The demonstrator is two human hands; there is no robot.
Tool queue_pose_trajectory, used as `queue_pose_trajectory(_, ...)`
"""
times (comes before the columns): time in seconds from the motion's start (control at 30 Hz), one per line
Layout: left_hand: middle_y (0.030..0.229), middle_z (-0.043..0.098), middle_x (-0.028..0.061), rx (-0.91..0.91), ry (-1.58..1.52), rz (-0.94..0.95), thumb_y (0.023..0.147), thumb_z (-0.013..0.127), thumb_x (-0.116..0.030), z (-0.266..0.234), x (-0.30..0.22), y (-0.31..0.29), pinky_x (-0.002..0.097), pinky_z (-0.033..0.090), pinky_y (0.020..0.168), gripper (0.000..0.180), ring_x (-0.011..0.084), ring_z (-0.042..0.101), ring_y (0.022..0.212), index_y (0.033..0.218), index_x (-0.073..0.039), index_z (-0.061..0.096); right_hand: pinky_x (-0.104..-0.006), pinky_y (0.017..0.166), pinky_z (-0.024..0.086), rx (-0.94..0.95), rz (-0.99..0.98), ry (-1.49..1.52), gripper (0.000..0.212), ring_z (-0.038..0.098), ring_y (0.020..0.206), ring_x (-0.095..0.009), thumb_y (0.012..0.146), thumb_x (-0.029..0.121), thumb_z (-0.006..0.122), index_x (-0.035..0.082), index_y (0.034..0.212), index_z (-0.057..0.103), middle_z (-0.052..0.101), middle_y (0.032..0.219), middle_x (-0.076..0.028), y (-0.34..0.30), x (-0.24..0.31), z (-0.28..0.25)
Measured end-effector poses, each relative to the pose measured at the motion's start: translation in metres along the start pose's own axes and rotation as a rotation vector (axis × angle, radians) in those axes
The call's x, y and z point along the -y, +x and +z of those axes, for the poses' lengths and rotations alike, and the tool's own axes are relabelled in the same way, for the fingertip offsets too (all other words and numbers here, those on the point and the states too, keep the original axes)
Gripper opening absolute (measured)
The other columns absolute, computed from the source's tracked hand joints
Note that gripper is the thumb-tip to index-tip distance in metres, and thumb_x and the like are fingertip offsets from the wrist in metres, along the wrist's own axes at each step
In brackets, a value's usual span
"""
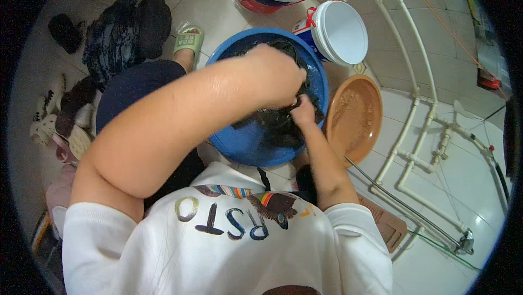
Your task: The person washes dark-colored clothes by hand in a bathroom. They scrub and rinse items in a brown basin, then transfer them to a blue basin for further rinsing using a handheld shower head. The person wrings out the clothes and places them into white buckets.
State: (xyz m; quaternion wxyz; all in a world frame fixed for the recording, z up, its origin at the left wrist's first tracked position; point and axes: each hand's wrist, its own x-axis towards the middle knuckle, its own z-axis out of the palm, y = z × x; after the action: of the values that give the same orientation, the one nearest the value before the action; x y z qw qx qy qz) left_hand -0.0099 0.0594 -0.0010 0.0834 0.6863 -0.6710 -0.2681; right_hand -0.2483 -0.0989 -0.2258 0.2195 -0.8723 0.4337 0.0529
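A blue basin (231, 145) stands on the tiled floor before me, with dark, wet-looking cloth in it. My left hand (275, 77) is closed over the basin, its arm reaching across from the left, and grips part of the dark cloth (278, 123). Close beside it, lower and to the right, my right hand (303, 112) is also closed on the cloth. Folds of the cloth hang between and below both hands. My left forearm hides part of the basin, and the fingertips are mostly covered or slightly blurred.
A brown basin (357, 112) leans at the right, near a lidded white bucket (343, 32). Another bucket (261, 0) holds dark cloth. Dark clothes (117, 38) and shoes (46, 128) lie left. White pipes (417, 131) run along the right wall, above a brown washboard (387, 221).
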Motion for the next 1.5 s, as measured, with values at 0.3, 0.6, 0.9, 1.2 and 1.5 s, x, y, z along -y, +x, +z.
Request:
queue_pose_trajectory(0.3,0.099,0.061,0.0129,-0.112,0.039,-0.119,0.08,0.056,-0.04,-0.029,0.009,-0.002,0.0432,0.046,0.08,0.043,0.0316,0.057,0.095,0.114,-0.013,0.053,-0.0366,0.071,0.051,-0.348,0.039,0.797,0.028,0.059,0.082,-0.024,0.075,0.002,0.051,-0.001,0.103,0.051,0.057,0.095,-0.012,-0.001,0.045,-0.248)
queue_pose_trajectory(0.6,0.1,0.061,0.0137,-0.161,0.036,-0.112,0.08,0.057,-0.04,-0.038,0.011,-0.011,0.0416,0.045,0.081,0.04,0.0324,0.058,0.094,0.11,-0.013,0.056,-0.0396,0.082,0.047,-0.303,-0.09,0.922,0.028,0.056,0.094,-0.024,0.08,0.015,0.057,0.005,0.107,0.056,0.06,0.101,-0.008,-0.06,0.13,-0.44)
queue_pose_trajectory(0.9,0.1,0.061,0.0143,-0.146,0.108,-0.069,0.081,0.056,-0.041,-0.031,0.009,-0.013,0.041,0.046,0.081,0.042,0.0323,0.058,0.094,0.108,-0.009,0.057,-0.0425,0.09,0.043,-0.403,-0.245,0.972,0.032,0.054,0.102,-0.028,0.082,0.014,0.058,0.002,0.112,0.054,0.056,0.111,-0.013,-0.134,0.141,-0.575)
queue_pose_trajectory(1.2,0.101,0.061,0.0151,-0.04,0.118,-0.09,0.082,0.055,-0.037,-0.02,0.004,-0.006,0.0419,0.046,0.081,0.043,0.0329,0.057,0.095,0.116,-0.011,0.051,-0.0377,0.081,0.047,-0.336,-0.127,0.674,0.033,0.055,0.092,-0.025,0.078,0.003,0.053,0.002,0.111,0.05,0.056,0.105,-0.011,-0.081,0.113,-0.408)
queue_pose_trajectory(1.5,0.1,0.06,0.016,-0.068,0.135,-0.05,0.079,0.058,-0.034,-0.016,-0.011,0.005,0.0423,0.046,0.08,0.047,0.0337,0.057,0.092,0.119,-0.011,0.049,-0.0322,0.077,0.045,-0.168,-0.139,0.344,0.039,0.057,0.085,-0.021,0.067,0.008,0.067,0.0,0.101,0.051,0.06,0.093,-0.009,-0.018,-0.013,-0.187)
